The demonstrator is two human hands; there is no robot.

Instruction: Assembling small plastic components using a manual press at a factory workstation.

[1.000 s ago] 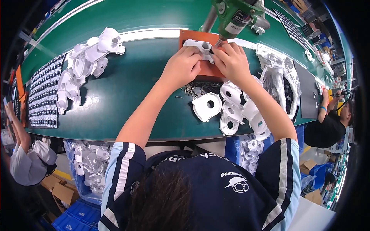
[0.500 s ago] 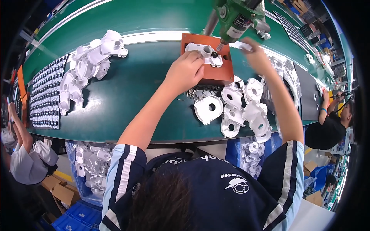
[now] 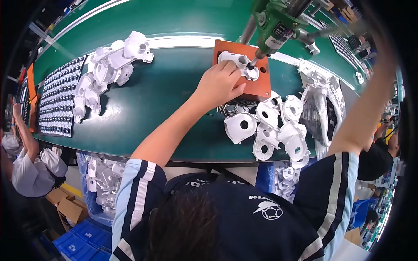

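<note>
My left hand (image 3: 221, 82) closes its fingers on a white plastic housing (image 3: 232, 56) seated on an orange fixture block (image 3: 262, 82). A small black piece (image 3: 251, 66) sits in that housing, right by the tip of the green press (image 3: 274, 32) above it. At the upper right, my right hand (image 3: 365, 27) is raised and smeared by motion. A blurred lever bar (image 3: 331, 31) runs from the press toward it; its fingers cannot be made out. Several loose white housings (image 3: 242, 126) lie in front of the block, beside a heap of metal pins (image 3: 230, 108).
White housings (image 3: 109, 65) stand in a row at left, beside a tray of small black-and-white parts (image 3: 61, 98). Clear plastic bagging (image 3: 322, 104) lies at right. Bins of white parts (image 3: 104, 182) sit below the table edge. Other people work at both sides.
My right hand has swung up and right, away from beside the press. The press tip now stands lower, at the black piece. My left hand stays on the housing; the whole view has shifted slightly.
</note>
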